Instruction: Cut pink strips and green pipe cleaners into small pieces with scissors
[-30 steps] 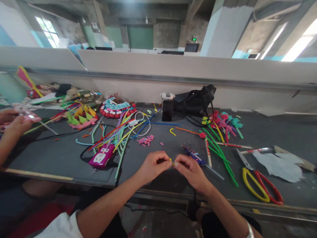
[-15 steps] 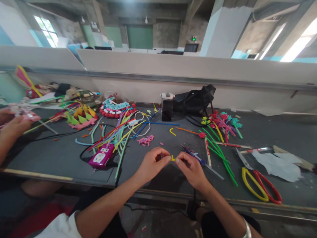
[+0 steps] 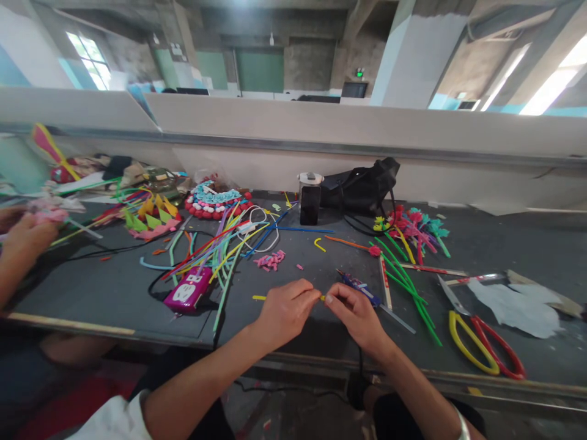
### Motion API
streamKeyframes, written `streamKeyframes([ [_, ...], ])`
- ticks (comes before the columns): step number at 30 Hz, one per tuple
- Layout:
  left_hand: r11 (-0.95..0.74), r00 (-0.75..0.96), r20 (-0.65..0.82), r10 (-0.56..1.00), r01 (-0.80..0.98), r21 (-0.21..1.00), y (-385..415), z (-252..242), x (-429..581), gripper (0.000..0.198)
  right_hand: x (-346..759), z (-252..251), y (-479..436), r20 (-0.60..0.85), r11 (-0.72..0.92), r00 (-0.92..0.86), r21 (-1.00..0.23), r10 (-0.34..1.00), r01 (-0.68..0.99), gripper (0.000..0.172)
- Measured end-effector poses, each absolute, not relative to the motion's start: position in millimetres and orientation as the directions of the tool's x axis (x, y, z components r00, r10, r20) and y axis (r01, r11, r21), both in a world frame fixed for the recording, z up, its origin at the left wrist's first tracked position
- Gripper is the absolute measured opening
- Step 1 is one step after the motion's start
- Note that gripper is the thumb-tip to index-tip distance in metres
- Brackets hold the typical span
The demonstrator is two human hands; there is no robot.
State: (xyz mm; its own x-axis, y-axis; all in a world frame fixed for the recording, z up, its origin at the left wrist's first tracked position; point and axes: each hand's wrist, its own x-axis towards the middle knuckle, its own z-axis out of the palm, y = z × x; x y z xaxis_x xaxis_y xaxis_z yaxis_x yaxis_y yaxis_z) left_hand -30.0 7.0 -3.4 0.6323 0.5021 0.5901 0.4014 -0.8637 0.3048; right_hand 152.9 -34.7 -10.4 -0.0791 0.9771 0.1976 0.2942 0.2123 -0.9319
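Note:
My left hand point(image 3: 291, 310) has its fingertips pinched together on a short yellow pipe cleaner point(image 3: 323, 297). Meeting it from the other side, my right hand point(image 3: 355, 311) pinches the same piece with thumb and forefinger. Only a small bit shows between the hands. A straight yellow length point(image 3: 259, 297) sticks out to the left of my left hand; whether it is part of the held piece I cannot tell. Behind my right hand lies a blue glue gun point(image 3: 360, 287). A hooked yellow piece point(image 3: 320, 244) and a pile of pink bits point(image 3: 270, 260) lie beyond my hands.
Large scissors point(image 3: 486, 342) with yellow and red handles lie at right. Green pipe cleaners point(image 3: 413, 293) are beside the glue gun. A purple box point(image 3: 188, 290) and loose pipe cleaners point(image 3: 220, 244) lie left. A phone point(image 3: 310, 205) leans at the back. Another person's hand point(image 3: 27, 241) works far left.
My left hand has turned over the yellow pipe cleaner, its fingers now closed flatter. The bent yellow end between my hands is mostly covered, and a yellow length now shows at left.

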Motion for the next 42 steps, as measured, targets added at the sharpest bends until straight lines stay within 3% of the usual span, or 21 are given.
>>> streamKeyframes([
  [3, -0.719, 0.599, 0.464, 0.653, 0.299, 0.627, 7, 3, -28, 0.017, 154, -8, -35, 0.295, 0.315, -0.113, -0.873, 0.949, 0.371, 0.023],
  [6, -0.248, 0.584, 0.12, 0.803, 0.144, 0.958, 7, 8, -26, 0.015, 154, -6, -37, 0.422, 0.443, -0.147, -0.791, 0.894, 0.421, 0.018],
  [7, -0.036, 0.611, -0.026, 0.791, 0.089, 0.995, 7, 8, -26, 0.018, 153, -5, -37, 0.463, 0.483, -0.157, -0.763, 0.872, 0.431, 0.016],
  [9, 0.305, 0.694, -0.231, 0.682, 0.017, 0.952, 8, 9, -27, 0.024, 153, -5, -38, 0.519, 0.535, -0.169, -0.719, 0.838, 0.444, 0.015],
  [11, 0.419, 0.74, -0.286, 0.609, 0.006, 0.908, 9, 10, -28, 0.029, 152, -5, -38, 0.523, 0.533, -0.16, -0.714, 0.837, 0.453, 0.016],
  [13, 0.28, 0.704, -0.231, 0.672, 0.047, 0.959, 9, 13, -29, 0.028, 153, -7, -37, 0.475, 0.482, -0.137, -0.753, 0.869, 0.449, 0.016],
  [15, -0.083, 0.636, -0.029, 0.771, 0.145, 0.986, 9, 16, -30, 0.021, 154, -9, -36, 0.401, 0.408, -0.109, -0.813, 0.91, 0.416, 0.019],
  [18, -0.614, 0.619, 0.342, 0.707, 0.298, 0.731, 8, 14, -32, 0.017, 154, -11, -35, 0.277, 0.286, -0.073, -0.904, 0.958, 0.319, 0.026],
  [21, -0.812, 0.662, 0.484, 0.572, 0.375, 0.447, 7, 8, -33, 0.022, 152, -11, -35, 0.173, 0.184, -0.068, -0.955, 0.983, 0.234, 0.03],
  [23, -0.852, 0.674, 0.524, 0.521, 0.382, 0.357, 7, 5, -34, 0.02, 151, -10, -35, 0.148, 0.162, -0.077, -0.962, 0.986, 0.218, 0.032],
  [26, -0.848, 0.659, 0.543, 0.52, 0.325, 0.419, 7, 5, -33, 0.022, 150, -8, -36, 0.177, 0.195, -0.093, -0.949, 0.98, 0.249, 0.031],
  [30, -0.651, 0.59, 0.437, 0.678, 0.207, 0.73, 4, 12, -31, 0.017, 152, -6, -38, 0.283, 0.319, -0.152, -0.881, 0.947, 0.35, 0.024],
  [33, -0.194, 0.549, 0.087, 0.831, 0.139, 0.971, 6, 15, -29, 0.018, 151, -7, -39, 0.399, 0.44, -0.184, -0.807, 0.898, 0.395, 0.018],
  [35, 0.207, 0.611, -0.215, 0.762, 0.085, 0.975, 10, 14, -30, 0.018, 149, -9, -40, 0.473, 0.511, -0.2, -0.754, 0.858, 0.412, 0.015],
  [37, 0.448, 0.679, -0.364, 0.637, 0.057, 0.892, 12, 12, -30, 0.017, 148, -10, -41, 0.522, 0.559, -0.211, -0.715, 0.827, 0.42, 0.014],
  [39, 0.464, 0.685, -0.374, 0.625, 0.06, 0.884, 13, 12, -30, 0.018, 148, -11, -40, 0.52, 0.55, -0.197, -0.717, 0.831, 0.428, 0.014],
  [40, 0.39, 0.657, -0.338, 0.674, 0.073, 0.918, 12, 13, -30, 0.02, 148, -11, -40, 0.5, 0.525, -0.181, -0.735, 0.847, 0.429, 0.015],
  [42, 0.084, 0.556, -0.153, 0.817, 0.147, 0.985, 9, 14, -29, 0.024, 150, -10, -38, 0.432, 0.449, -0.141, -0.788, 0.891, 0.421, 0.018],
])
